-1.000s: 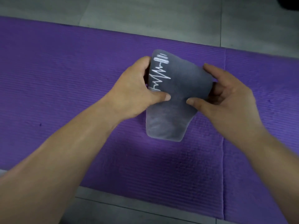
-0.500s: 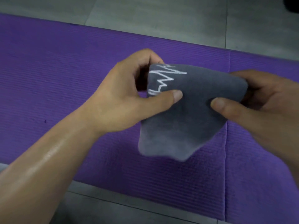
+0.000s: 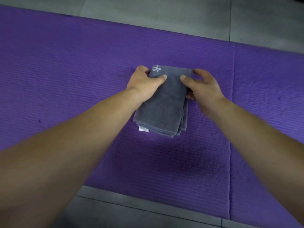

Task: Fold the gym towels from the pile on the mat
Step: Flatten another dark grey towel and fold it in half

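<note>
The folded grey gym towel [image 3: 164, 109] lies between the two hands on the purple mat [image 3: 65, 71], its far end under the thumbs and its near end toward the wrists. The left hand [image 3: 144, 84] grips the far left corner beside the white logo [image 3: 156, 69], thumb on top. The right hand [image 3: 204, 86] pinches the right edge with its fingers curled. At the near end the layers fan out unevenly and a white tag [image 3: 141, 128] pokes out. If both hands let go unevenly or lift, the loose stack could slide apart and unfold. Grey floor tiles [image 3: 148, 10] lie beyond the fingertips.
</note>
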A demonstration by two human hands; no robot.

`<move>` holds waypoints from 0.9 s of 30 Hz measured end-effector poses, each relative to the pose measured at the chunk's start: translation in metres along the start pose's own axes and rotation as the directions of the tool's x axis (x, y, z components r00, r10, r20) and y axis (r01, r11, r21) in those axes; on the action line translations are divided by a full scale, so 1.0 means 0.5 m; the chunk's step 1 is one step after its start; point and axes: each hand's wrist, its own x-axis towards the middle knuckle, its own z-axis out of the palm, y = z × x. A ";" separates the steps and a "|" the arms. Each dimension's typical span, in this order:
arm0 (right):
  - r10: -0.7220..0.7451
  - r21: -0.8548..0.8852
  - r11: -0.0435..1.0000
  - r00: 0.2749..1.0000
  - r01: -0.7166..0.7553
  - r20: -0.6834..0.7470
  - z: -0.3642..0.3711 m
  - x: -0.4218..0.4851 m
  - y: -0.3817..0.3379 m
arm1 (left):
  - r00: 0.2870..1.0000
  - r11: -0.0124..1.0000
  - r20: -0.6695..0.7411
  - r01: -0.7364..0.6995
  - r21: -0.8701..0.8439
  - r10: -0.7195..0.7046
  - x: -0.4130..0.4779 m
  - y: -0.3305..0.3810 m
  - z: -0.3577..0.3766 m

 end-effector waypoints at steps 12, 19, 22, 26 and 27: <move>-0.152 -0.290 0.942 0.985 0.168 0.075 0.001 -0.101 0.026 | 0.985 0.981 0.151 0.107 -0.164 -0.082 -0.093 -0.058 -0.035; -0.123 -0.299 0.945 0.991 0.132 0.049 0.009 -0.097 0.022 | 0.998 0.958 0.047 0.016 0.287 -0.031 -0.118 -0.075 -0.002; -0.130 -0.321 0.937 0.990 0.139 0.047 0.012 -0.111 0.028 | 0.993 0.975 0.099 0.042 0.220 -0.065 -0.120 -0.080 0.005; -0.167 -0.363 0.919 0.986 0.155 -0.001 -0.003 -0.119 0.021 | 0.961 0.976 0.231 0.184 -0.115 -0.154 -0.135 -0.070 0.031; -0.162 -0.370 0.917 0.987 0.149 -0.004 -0.007 -0.119 0.023 | 0.962 0.979 0.229 0.177 -0.104 -0.150 -0.140 -0.073 0.036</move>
